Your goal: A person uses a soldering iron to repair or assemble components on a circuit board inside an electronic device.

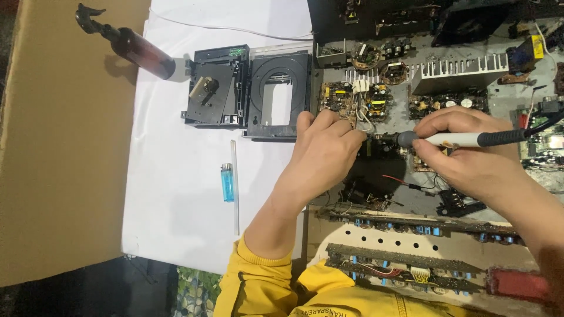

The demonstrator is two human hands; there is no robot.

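In the head view, a soldering iron (464, 139) with a pale handle and dark cord is pinched between the thumb and fingers of the right hand (470, 155), its grey tip end aimed at a small dark circuit board (385, 147). That board is steadied at its near-left edge by the left hand (326, 155), whose fingers are curled down and pressed onto it; exactly what is gripped beneath them cannot be told. A yellow sleeve (258, 276) is worn on the left arm.

Beyond the small board, green-and-brown circuit boards (352, 97) and a ribbed silver heat sink (458, 73) are laid out on the grey chassis. To the left of the small board, two black plastic disc-drive parts (247, 94) are set side by side on a white sheet (176, 194). Farther left, a brown spray bottle (132, 47) is laid on its side. A blue lighter (227, 182) is placed near the left wrist, just beside a thin clear rod (235, 188). Nearer the body than the small board, long boards with blue parts (411, 226) are seen.
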